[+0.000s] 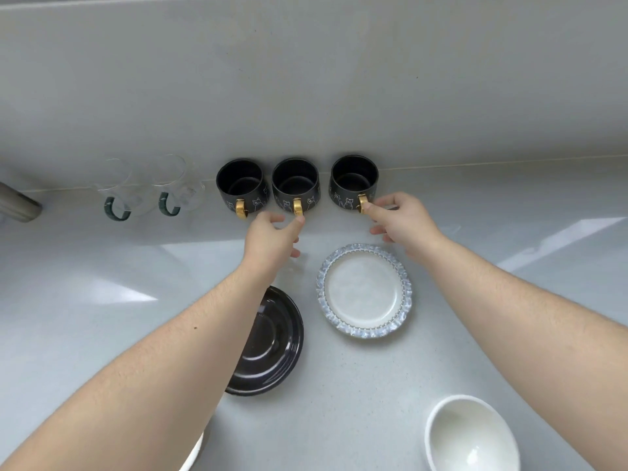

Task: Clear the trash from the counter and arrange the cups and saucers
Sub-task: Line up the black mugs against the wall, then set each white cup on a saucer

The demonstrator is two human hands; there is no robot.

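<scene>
Pale grey tabletop against wall: three black cups and two glass cups in back row. My left grip pinches middle cup's gold handle; right grip pinches right cup's handle. Nearer: one black saucer, one white saucer, one white bowl.

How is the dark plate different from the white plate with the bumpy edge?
The black saucer is dark and glossy with a smooth rim; the white saucer is pale with a ruffled, bluish rim. The left forearm covers part of the black saucer, while the white saucer shows whole. Both are round, empty, and lie flat on the counter.
</scene>
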